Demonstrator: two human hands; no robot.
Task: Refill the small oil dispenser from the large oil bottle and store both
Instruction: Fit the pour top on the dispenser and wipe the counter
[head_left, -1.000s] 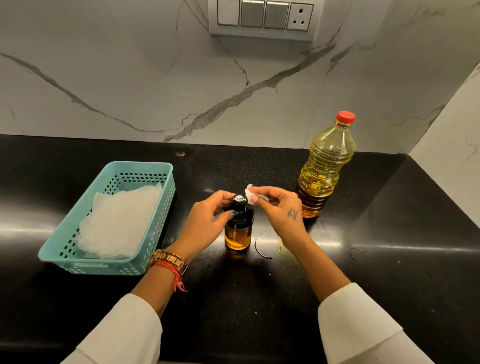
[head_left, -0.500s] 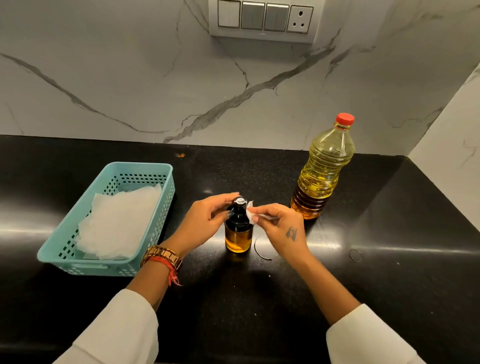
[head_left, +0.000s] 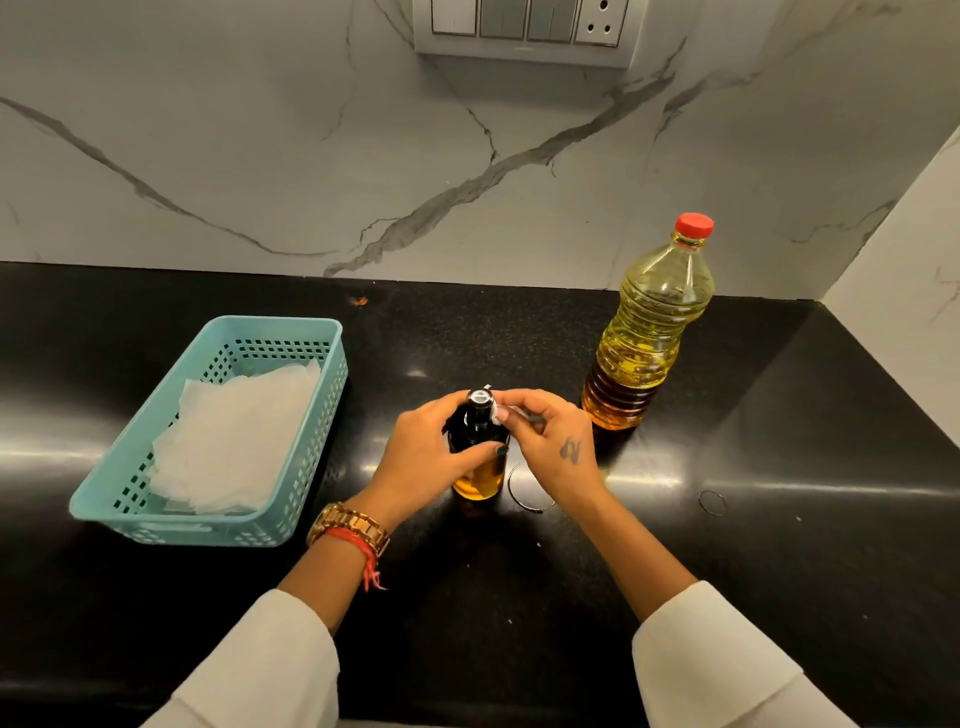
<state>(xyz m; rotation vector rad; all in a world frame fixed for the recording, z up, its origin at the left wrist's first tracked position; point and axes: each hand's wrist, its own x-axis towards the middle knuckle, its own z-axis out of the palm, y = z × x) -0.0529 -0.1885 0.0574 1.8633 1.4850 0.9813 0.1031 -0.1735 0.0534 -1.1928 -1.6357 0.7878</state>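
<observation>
The small oil dispenser (head_left: 480, 480) stands upright on the black counter, amber oil in its lower half and a dark neck with a silver top. My left hand (head_left: 423, 460) wraps around its body from the left. My right hand (head_left: 550, 439) pinches a small white tissue piece (head_left: 497, 414) against the right side of the dispenser's neck. The large oil bottle (head_left: 644, 338), clear plastic with yellow oil and a red cap, stands upright behind and to the right, apart from both hands.
A teal plastic basket (head_left: 322, 415) holding white tissue sheets sits at the left. Oily ring marks (head_left: 711, 503) show on the counter (head_left: 779, 571) to the right of the dispenser. A marble wall rises behind, and a side wall closes the right end.
My left hand has closed further around the dispenser's body. My right hand has brought the tissue down from above the top to the side of the neck.
</observation>
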